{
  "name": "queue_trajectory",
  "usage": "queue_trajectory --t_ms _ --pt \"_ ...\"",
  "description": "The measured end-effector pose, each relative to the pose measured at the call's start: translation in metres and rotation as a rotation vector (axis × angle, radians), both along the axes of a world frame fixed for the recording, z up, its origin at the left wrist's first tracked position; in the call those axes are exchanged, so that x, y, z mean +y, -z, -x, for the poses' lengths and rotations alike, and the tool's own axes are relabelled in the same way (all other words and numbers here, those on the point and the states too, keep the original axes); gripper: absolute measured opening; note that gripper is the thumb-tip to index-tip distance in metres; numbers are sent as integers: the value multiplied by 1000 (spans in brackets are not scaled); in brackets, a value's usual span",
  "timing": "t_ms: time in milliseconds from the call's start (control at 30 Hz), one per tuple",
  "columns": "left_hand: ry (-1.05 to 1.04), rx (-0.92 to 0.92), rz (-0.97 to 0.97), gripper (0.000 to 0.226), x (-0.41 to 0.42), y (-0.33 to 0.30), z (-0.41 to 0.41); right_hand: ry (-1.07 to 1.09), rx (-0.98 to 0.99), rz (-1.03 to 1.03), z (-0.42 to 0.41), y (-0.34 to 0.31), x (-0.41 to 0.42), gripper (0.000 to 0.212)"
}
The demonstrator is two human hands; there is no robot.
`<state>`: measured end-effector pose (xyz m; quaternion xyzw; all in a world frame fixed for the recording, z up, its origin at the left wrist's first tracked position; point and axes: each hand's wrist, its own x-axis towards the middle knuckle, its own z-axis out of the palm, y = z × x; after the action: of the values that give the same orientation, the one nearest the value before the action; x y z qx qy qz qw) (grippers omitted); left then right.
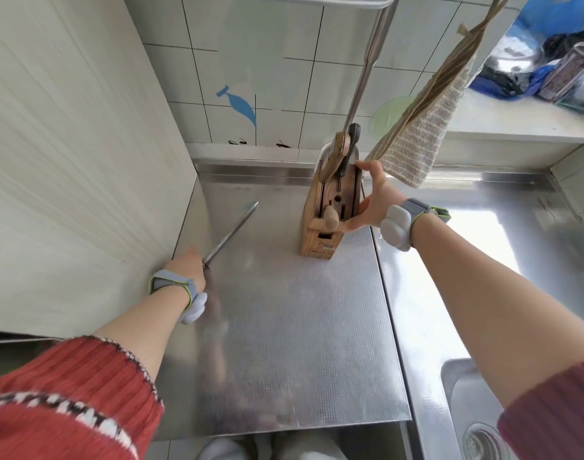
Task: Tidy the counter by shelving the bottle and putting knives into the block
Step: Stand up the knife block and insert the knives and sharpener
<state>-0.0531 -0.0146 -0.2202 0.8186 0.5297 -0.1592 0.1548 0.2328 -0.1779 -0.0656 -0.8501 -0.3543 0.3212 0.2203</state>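
Note:
A wooden knife block [320, 239] stands upright on the steel counter [284, 343] near the back wall. Knife handles, one brown [335, 154] and one black [353, 134], stick out of its top, and a pale wooden handle [331, 217] sits in a front slot. My right hand [373, 197] grips the block's right side and top edge. My left hand [189, 265] is closed on the handle of a long steel sharpening rod [232, 232], which points away toward the back wall just above the counter. No bottle is in view.
A white panel [68, 161] rises at the left. A striped cloth [420, 127] hangs over the block's right side beside a metal rack post [367, 71]. A sink [483, 426] lies at the lower right. Bags [533, 61] sit on a ledge at the top right.

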Motion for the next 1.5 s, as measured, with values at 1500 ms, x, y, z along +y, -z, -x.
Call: queue_trajectory --t_ms 1500 --pt "177 -1583 -75 15 -22 -287 -113 -1 -22 3 6 -5 -2 138"
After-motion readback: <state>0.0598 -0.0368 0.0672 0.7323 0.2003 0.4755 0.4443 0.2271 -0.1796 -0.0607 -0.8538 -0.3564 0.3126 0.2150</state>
